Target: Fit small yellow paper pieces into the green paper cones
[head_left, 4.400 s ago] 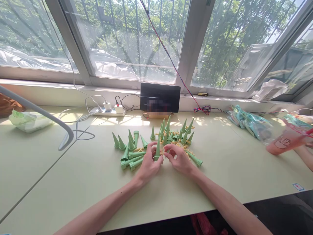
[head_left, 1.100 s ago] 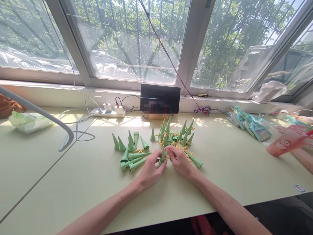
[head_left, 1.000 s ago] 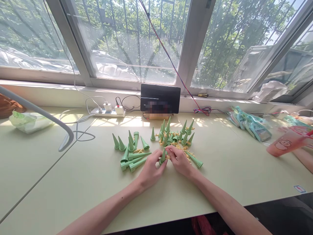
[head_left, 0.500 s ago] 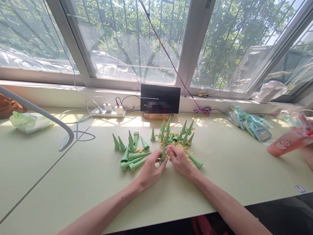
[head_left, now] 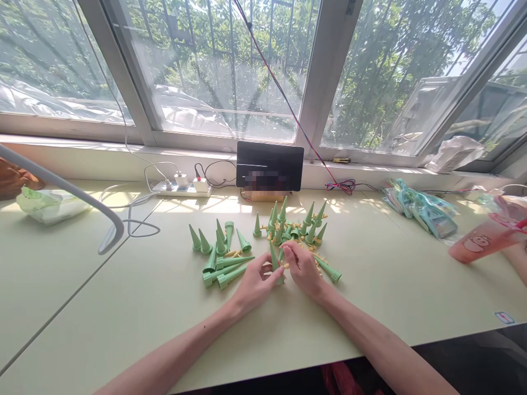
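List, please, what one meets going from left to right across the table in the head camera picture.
Wipes pack → white power strip → lying green cones → left hand → green cone held by both hands → right hand → teal packets → pink cup.

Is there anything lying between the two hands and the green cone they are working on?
Nothing visible does. The left hand and right hand already meet on the green cone, fingers closed around it. The other cones and small yellow pieces lie beside and behind, on the table.
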The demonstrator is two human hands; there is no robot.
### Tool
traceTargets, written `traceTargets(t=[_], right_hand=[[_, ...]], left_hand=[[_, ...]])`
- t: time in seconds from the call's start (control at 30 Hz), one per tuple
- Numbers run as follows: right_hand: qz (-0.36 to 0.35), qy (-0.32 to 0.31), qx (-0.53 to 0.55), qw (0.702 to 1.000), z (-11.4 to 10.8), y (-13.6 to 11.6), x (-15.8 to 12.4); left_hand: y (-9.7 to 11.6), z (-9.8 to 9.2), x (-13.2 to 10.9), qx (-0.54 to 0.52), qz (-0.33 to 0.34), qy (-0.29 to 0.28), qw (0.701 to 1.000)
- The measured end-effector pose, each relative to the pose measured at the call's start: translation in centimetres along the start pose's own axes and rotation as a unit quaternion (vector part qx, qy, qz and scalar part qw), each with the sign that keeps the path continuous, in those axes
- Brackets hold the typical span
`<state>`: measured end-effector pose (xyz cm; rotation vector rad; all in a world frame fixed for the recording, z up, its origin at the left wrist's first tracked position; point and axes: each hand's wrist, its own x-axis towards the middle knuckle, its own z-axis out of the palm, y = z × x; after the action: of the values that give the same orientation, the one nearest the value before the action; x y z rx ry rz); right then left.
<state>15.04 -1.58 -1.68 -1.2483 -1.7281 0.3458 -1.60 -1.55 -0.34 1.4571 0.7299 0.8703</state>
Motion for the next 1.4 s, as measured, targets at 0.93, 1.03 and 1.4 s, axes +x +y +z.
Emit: traceTargets(t=[0.93, 1.03, 1.4], right_hand=[[-0.093, 0.092, -0.045, 0.99, 0.9, 0.0, -0.4], [-0.065, 0.084, -0.033, 0.994, 1.1, 0.3, -0.6], [0.052, 0.077, 0.015, 0.996, 1.0, -0.2, -0.3]], left_hand=[[-0.1, 0.3, -0.2, 0.073, 0.025, -0.018, 0.997], [-0.3, 0.2, -0.2, 0.124, 0.046, -0.014, 0.991], [-0.2, 0.0, -0.3, 0.288, 0.154, 0.004, 0.945]])
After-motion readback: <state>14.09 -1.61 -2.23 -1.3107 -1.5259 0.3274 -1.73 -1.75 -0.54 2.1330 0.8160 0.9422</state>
